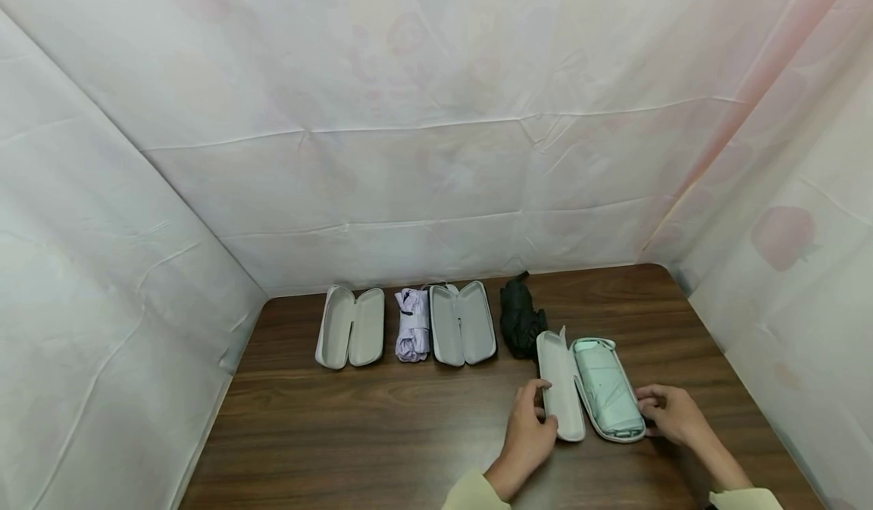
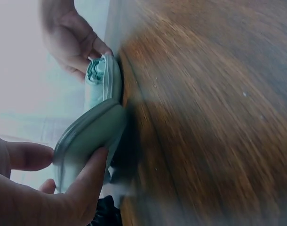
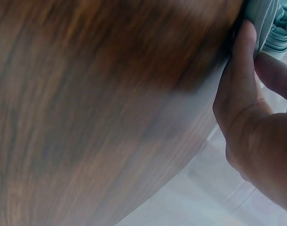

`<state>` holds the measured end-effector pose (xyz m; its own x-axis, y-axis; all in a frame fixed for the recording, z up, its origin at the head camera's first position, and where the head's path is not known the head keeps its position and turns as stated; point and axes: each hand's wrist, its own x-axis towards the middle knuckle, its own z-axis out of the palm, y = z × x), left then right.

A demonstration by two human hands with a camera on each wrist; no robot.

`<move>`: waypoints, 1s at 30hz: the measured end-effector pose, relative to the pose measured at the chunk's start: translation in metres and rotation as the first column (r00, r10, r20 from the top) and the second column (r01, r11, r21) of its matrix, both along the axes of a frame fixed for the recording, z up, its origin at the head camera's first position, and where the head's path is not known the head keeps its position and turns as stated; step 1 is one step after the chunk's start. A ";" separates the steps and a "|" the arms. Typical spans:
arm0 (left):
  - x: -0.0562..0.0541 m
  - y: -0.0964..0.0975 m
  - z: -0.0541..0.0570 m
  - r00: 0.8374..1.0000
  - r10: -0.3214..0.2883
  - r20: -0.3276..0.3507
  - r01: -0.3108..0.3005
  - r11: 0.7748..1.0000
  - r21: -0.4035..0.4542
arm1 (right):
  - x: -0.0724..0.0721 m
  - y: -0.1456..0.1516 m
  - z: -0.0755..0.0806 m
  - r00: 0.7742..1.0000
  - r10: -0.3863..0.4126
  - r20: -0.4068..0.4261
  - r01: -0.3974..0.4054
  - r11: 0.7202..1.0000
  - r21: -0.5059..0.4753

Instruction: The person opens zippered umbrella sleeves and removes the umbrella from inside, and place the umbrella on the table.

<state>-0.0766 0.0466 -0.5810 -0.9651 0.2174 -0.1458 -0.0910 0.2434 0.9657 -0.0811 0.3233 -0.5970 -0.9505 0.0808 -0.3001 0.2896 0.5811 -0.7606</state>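
An opened zip case stands at the front right, its empty lid half (image 1: 561, 389) to the left and its other half (image 1: 585, 398) to the right. In the right half lies a folded mint-green bundle (image 1: 605, 389), which looks like a compact umbrella. My left hand (image 1: 530, 430) grips the lid's left edge between thumb and fingers; the left wrist view shows the lid (image 2: 87, 139) tilted up. My right hand (image 1: 671, 413) holds the right rim near its front corner. The right wrist view shows the thumb and a finger pinching that rim (image 3: 263, 26).
Behind the lid lies a black folded umbrella (image 1: 520, 317). Farther left, an open grey case (image 1: 464, 324), a lavender folded umbrella (image 1: 412, 324) and an open off-white case (image 1: 351, 328) form a row. Pale curtains (image 1: 409, 176) surround the wooden table (image 1: 355, 434).
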 end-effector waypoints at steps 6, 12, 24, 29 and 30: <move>-0.003 -0.008 -0.005 1.000 0.019 -0.009 -0.019 1.000 0.023 | 0.000 0.000 0.001 1.000 -0.010 0.002 0.010 1.000 -0.009; -0.004 -0.011 -0.008 1.000 0.002 -0.013 -0.002 0.999 0.032 | 0.001 0.000 0.000 1.000 -0.005 -0.020 0.005 1.000 0.018; -0.002 -0.010 -0.009 0.999 -0.005 -0.033 0.006 0.999 0.032 | 0.013 -0.042 0.018 0.954 0.147 -0.260 -0.036 0.921 0.387; -0.002 -0.009 -0.009 1.000 -0.009 -0.027 0.010 0.999 0.031 | 0.017 -0.062 0.016 0.954 0.181 -0.239 -0.051 0.884 0.465; -0.002 -0.009 -0.009 1.000 -0.010 -0.027 0.011 0.999 0.030 | 0.017 -0.065 0.015 0.953 0.184 -0.240 -0.050 0.878 0.475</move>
